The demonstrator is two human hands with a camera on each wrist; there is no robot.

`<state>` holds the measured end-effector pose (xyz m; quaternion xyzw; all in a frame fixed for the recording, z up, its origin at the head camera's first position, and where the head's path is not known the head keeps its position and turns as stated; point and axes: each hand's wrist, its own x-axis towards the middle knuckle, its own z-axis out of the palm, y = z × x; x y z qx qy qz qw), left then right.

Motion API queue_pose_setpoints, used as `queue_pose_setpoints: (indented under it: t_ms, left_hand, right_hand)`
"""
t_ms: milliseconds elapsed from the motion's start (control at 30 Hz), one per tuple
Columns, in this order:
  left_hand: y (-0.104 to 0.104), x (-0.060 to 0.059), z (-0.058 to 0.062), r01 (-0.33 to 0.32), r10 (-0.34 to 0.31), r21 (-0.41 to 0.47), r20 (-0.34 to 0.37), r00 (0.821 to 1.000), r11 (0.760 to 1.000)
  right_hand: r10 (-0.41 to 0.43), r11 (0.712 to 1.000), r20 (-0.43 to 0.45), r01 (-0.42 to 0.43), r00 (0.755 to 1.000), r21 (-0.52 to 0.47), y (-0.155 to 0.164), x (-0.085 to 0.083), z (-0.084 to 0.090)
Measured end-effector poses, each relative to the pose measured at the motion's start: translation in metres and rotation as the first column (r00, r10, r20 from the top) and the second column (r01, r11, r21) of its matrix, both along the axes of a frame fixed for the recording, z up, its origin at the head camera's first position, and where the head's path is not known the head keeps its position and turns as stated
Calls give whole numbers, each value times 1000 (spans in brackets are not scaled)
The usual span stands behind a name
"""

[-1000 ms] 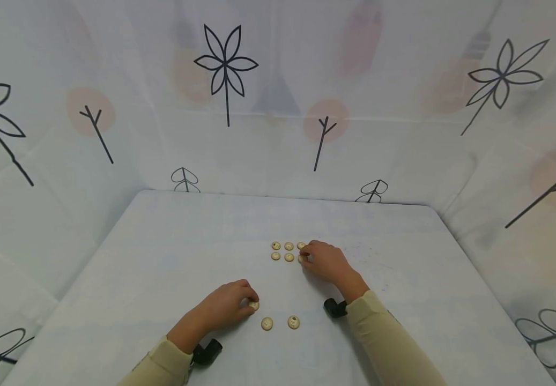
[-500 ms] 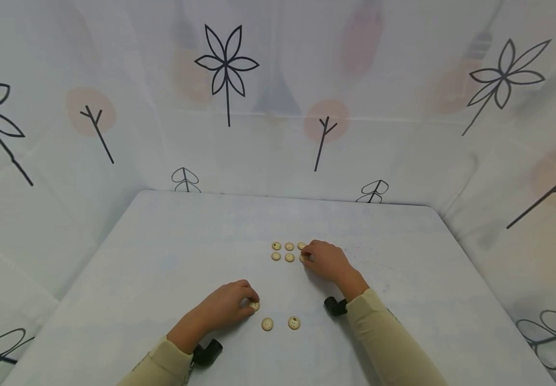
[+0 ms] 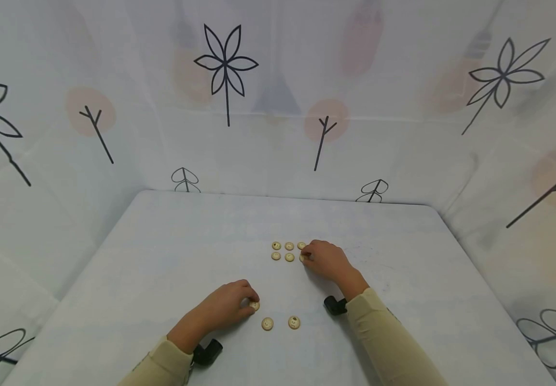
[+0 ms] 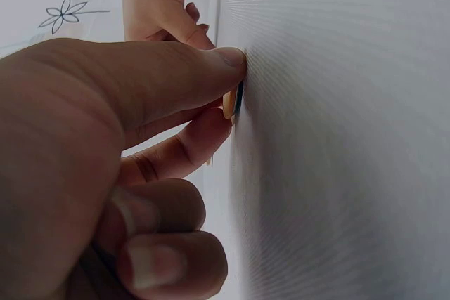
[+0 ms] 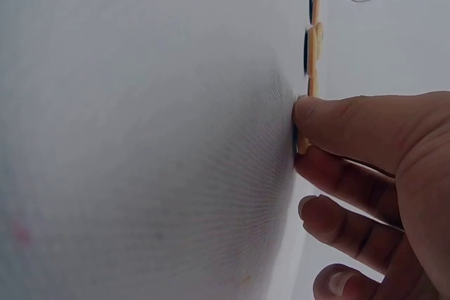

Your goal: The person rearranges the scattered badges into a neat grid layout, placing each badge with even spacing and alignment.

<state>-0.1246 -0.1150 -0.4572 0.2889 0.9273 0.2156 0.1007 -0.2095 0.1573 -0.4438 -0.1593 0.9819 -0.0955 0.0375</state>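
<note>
Small round yellow discs with face-like marks lie on the white table (image 3: 176,241). Between thumb and fingertip, my left hand (image 3: 224,305) pinches a left-hand disc (image 4: 229,103) by its edges, low against the surface. Farther forward, my right hand (image 3: 327,261) pinches the near right disc (image 5: 303,144) of a two-row group; its fingers partly hide that disc in the head view. The group's other discs include a far left disc (image 3: 276,245) and a near middle disc (image 3: 289,257). Right of my left hand lie two separate discs, one plain disc (image 3: 267,324) and one dark-spotted disc (image 3: 294,322).
A white cloth backdrop (image 3: 273,150) printed with leaves and flowers stands behind the table and along both sides. Black wrist cameras hang beneath both forearms, the left camera (image 3: 207,353) and the right camera (image 3: 335,306), close above the table.
</note>
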Motion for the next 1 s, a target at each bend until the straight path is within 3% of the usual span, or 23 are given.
queue_pose_setpoints:
  t_ms: [467,1000]
  left_hand:
    - [2,2,4,-6,6,-3,21,1000,1000]
    - [1,1,2,-2,2,8,22,1000,1000]
  right_hand:
    - [-50,999,36,51,998,-16,1,1,0]
    - [-44,999,13,44,999,-2,1,8,-1]
